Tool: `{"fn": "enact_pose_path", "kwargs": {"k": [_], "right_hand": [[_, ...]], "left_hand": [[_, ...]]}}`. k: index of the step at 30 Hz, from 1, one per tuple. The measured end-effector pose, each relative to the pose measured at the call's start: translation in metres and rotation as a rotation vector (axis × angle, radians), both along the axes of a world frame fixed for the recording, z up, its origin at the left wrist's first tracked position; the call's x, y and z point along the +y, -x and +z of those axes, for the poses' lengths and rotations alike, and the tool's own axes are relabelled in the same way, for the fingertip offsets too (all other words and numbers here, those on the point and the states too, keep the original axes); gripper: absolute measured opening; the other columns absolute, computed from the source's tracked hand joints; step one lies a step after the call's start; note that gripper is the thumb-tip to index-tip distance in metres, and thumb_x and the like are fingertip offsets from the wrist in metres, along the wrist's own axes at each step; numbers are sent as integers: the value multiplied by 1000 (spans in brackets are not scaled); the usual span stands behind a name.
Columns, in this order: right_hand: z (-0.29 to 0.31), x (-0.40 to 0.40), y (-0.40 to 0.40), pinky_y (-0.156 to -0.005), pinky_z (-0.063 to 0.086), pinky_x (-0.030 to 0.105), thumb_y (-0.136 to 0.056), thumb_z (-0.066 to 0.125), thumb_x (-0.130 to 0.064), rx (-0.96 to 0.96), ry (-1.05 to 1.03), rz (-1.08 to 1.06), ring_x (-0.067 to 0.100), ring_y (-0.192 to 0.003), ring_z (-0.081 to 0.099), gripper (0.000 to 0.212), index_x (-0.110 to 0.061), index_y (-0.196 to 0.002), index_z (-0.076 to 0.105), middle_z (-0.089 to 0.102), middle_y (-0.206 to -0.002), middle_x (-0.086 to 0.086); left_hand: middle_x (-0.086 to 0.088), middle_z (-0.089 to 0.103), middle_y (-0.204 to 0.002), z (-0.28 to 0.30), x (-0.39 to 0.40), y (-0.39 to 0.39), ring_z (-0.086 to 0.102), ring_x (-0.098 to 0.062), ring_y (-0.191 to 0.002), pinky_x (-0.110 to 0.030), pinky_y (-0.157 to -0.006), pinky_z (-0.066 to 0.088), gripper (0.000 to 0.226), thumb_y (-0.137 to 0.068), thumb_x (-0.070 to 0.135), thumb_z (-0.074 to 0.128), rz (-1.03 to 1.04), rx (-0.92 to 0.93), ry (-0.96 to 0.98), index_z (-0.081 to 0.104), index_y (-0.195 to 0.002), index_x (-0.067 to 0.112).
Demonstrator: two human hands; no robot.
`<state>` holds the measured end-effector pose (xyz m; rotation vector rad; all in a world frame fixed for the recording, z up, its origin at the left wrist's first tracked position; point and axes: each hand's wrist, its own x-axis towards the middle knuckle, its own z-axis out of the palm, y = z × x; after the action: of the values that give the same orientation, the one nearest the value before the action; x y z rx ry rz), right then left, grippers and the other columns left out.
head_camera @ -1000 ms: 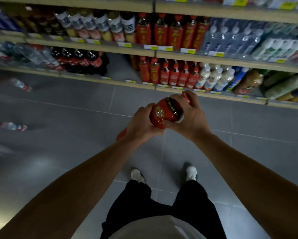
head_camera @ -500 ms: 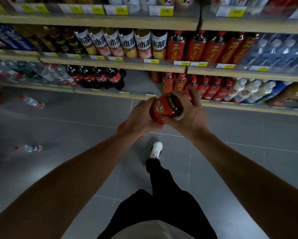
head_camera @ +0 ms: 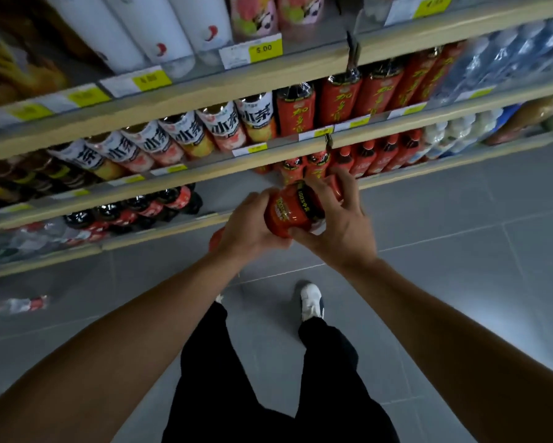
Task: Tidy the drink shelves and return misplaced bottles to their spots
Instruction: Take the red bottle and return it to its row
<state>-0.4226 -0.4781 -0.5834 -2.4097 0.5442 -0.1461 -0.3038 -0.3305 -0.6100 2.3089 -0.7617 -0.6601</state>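
Nearest to you, your black trousers [head_camera: 262, 378] and one white shoe [head_camera: 312, 301] stand on the grey tiled floor [head_camera: 460, 244]. Above them, both forearms converge on a red plastic drink bottle with a black-and-yellow label [head_camera: 292, 211], held in the air just in front of the lowest shelves. Your left hand [head_camera: 252, 231] grips the bottle's lower end, with the fingers curled beneath it. Your right hand [head_camera: 339, 225] wraps the upper end: the fingers are spread and curled over the top, and the thumb presses the bottle's near side. A clear plastic bottle with a red label [head_camera: 16, 304] lies on the floor at the left. Beyond your hands, a row of matching red bottles [head_camera: 377, 155] stands on the low wooden shelf [head_camera: 406, 172]. Dark cola bottles [head_camera: 134, 211] occupy the shelf to the left. Higher up stand white-labelled tea bottles [head_camera: 179, 139] and tall red bottles [head_camera: 358, 94].
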Motion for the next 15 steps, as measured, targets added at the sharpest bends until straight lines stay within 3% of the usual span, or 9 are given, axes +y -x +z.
{"fn": "enact_pose_path", "kwargs": {"k": [4, 6, 11, 15], "right_hand": [[-52, 24, -20, -84, 58, 55, -73, 77, -51, -22, 64, -125, 39, -134, 40, 89, -40, -145, 28, 13, -154, 1], [-83, 40, -29, -84, 57, 55, -73, 76, -52, -19, 99, -184, 40, -135, 39, 87, -39, -146, 29, 14, -156, 5], [-174, 65, -56, -81, 58, 58, -73, 67, -59, -59, 177, -293, 41, -133, 42, 84, -38, -145, 30, 18, -155, 9], [-261, 71, -70, -80, 58, 56, -75, 68, -55, -149, 277, -311, 42, -133, 41, 78, -34, -143, 36, 25, -151, 14]], "left_hand": [[3, 60, -117, -63, 3, -42, 58, -11, -104, -30, -90, 52, 90, -49, 41, 93, -81, 45, 16, 52, -129, 33], [3, 60, -121, -99, 10, -62, 59, -14, -107, -35, -93, 52, 89, -50, 45, 89, -164, 39, 8, 52, -130, 29], [-2, 60, -127, -189, 17, -103, 57, -21, -115, -29, -97, 45, 90, -55, 36, 93, -299, -7, 66, 51, -133, 19], [0, 58, -129, -277, 12, -128, 59, -18, -115, -37, -94, 53, 97, -51, 36, 94, -347, -117, 192, 49, -137, 29]]}}
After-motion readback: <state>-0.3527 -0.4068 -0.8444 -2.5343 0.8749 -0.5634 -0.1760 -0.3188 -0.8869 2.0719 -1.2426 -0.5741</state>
